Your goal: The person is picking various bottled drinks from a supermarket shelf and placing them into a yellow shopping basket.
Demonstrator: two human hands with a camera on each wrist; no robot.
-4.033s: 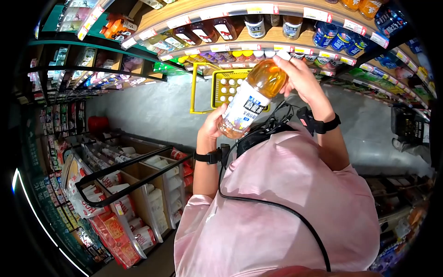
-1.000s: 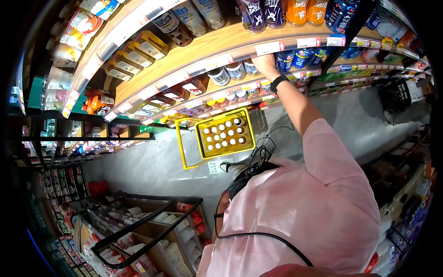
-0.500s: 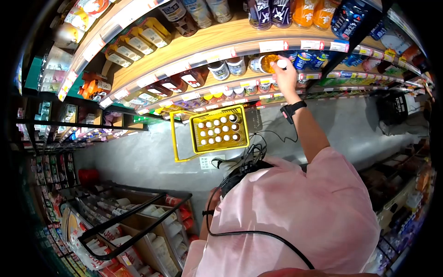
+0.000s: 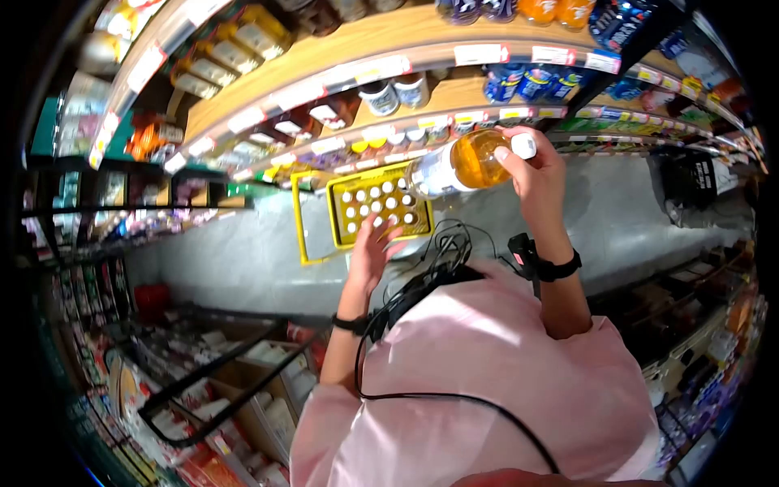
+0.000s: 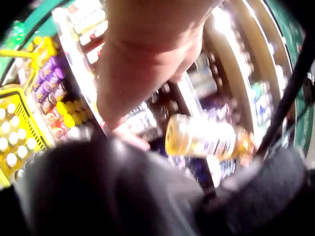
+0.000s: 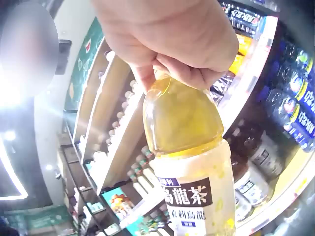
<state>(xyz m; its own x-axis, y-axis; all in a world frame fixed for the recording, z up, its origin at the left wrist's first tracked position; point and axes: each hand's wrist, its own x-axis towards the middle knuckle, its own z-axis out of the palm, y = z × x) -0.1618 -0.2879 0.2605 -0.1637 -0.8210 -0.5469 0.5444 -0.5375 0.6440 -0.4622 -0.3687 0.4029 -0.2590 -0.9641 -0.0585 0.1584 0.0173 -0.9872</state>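
An amber tea bottle with a white cap and white label [image 4: 438, 172] lies nearly level in the air in the head view. The right hand [image 4: 537, 166] grips it round the neck, just below the cap. In the right wrist view the fingers of the right hand [image 6: 172, 44] curl round the neck above the label [image 6: 194, 196]. Below and left of the bottle's base is the left hand [image 4: 373, 252], fingers spread, holding nothing. Behind that hand stands a yellow basket [image 4: 334, 219] with several white-capped bottles. The left wrist view shows the left hand [image 5: 147, 73] and the bottle [image 5: 202, 137] apart.
Curved shelves [image 4: 341, 65] of drinks run along the far side, blue bottles [image 4: 535, 83] among them. A black cable [image 4: 454, 396] hangs across the pink shirt. A bin of packets with a black rail [image 4: 235, 357] stands at lower left; a black bag [image 4: 686, 183] is at right.
The right hand has drawn the amber bottle out from the shelf toward the body, tilting it sideways. The left hand has risen into view near the basket.
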